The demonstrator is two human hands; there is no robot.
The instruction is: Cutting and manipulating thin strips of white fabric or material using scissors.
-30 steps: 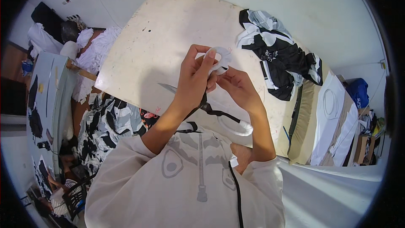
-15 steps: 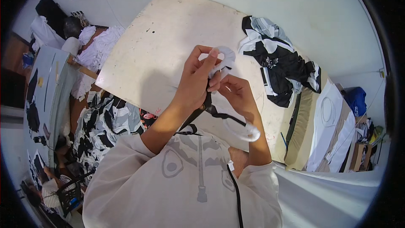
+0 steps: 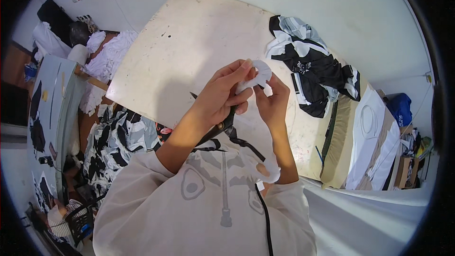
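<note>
Both hands are raised above the pale counter (image 3: 189,42), and between them is a white cut-out piece (image 3: 258,77) with a round hole: the left hand (image 3: 222,97) has its fingers clamped on the piece's left edge, and the right hand (image 3: 274,102) pinches it from below on the right. Under the left hand's palm hang black scissors (image 3: 222,128), blades pointing up-left. Beyond the right hand, well apart, a heap of black-and-white cloth (image 3: 310,64) lies on the counter.
</note>
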